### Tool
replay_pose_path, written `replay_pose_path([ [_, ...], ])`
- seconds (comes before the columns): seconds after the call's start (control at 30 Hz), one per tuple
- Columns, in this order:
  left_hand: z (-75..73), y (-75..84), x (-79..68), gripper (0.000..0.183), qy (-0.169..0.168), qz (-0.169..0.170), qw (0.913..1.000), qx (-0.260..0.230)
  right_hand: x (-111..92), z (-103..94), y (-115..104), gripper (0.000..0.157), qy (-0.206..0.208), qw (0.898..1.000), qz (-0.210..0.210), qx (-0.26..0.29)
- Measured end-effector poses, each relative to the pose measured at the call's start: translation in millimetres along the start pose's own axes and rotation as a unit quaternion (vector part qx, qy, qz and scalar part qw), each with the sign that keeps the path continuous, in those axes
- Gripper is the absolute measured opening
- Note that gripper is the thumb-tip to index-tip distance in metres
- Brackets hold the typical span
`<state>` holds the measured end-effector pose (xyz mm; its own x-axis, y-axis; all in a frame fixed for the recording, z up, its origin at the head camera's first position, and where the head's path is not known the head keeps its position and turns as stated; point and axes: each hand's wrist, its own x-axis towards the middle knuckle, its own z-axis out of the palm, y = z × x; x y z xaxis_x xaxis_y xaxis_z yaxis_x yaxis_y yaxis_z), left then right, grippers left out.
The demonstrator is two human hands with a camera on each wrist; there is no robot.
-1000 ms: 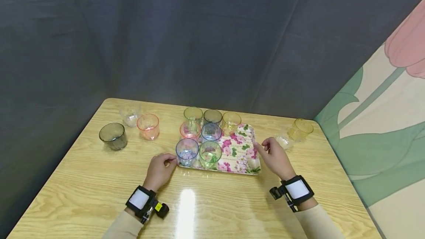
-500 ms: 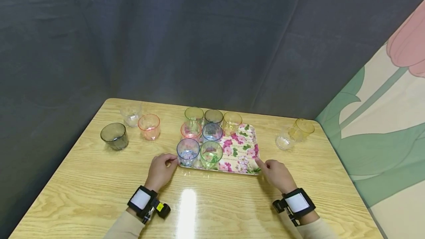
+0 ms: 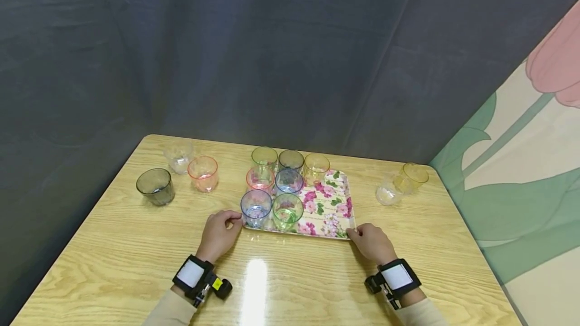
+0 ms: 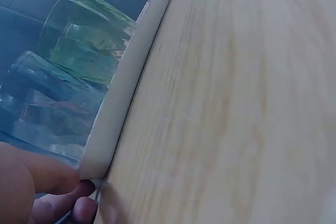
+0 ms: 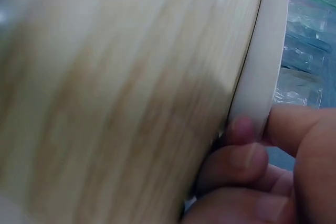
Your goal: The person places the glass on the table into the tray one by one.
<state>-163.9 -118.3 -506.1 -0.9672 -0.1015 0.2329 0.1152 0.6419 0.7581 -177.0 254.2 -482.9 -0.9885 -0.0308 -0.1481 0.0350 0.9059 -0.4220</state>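
A flower-patterned tray [image 3: 320, 209] lies on the table, its left part filled with tinted tumblers. At its front left corner my left hand [image 3: 219, 233] pinches the rim, thumb above and fingers below in the left wrist view. My right hand [image 3: 374, 243] grips the front right corner, its thumb over the edge [image 5: 262, 51] and fingertips curled beneath. A blue tumbler [image 3: 256, 209] and a green tumbler [image 3: 287, 212] stand along the tray's front. Behind them are a pink one [image 3: 260, 180] and a darker blue one [image 3: 289, 181], then olive [image 3: 264, 157], grey [image 3: 291, 160] and yellow ones [image 3: 316, 168].
Left of the tray stand a smoky grey tumbler [image 3: 156, 187], a clear one [image 3: 178, 157] and a pink-orange one [image 3: 203, 174]. To the right are a clear tumbler [image 3: 387, 194] and a yellow tumbler [image 3: 410, 177] close together. A dark curtain [image 3: 290, 54] hangs behind the table.
My right hand has slid along the tray's right edge toward me, from its middle to the front corner. The left hand, tray and tumblers have stayed in place.
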Motion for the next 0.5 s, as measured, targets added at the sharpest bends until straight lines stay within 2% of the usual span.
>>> replay_pose_path([
  [0.17, -9.3, -1.3, 0.8, 0.02, -0.045, -0.052, 0.996, -0.057, 2, 0.3, -1, 0.047, -0.006, 1.0, 0.0, 0.003],
  [0.27, -14.4, -2.9, 0.8, 0.024, -0.051, -0.077, 0.991, -0.097, 3, -0.3, 0, 0.047, -0.008, 1.0, -0.002, 0.006],
  [0.37, -15.2, -4.9, 0.6, 0.023, -0.042, -0.082, 0.9894, -0.112, 3, -1.4, 1, 0.048, -0.007, 1.0, -0.003, 0.005],
  [0.5, -20.7, -3.6, 0.9, 0.02, 0.001, -0.067, 0.9881, -0.139, 4, -2.3, 3, 0.048, -0.007, 1.0, -0.003, 0.002],
])
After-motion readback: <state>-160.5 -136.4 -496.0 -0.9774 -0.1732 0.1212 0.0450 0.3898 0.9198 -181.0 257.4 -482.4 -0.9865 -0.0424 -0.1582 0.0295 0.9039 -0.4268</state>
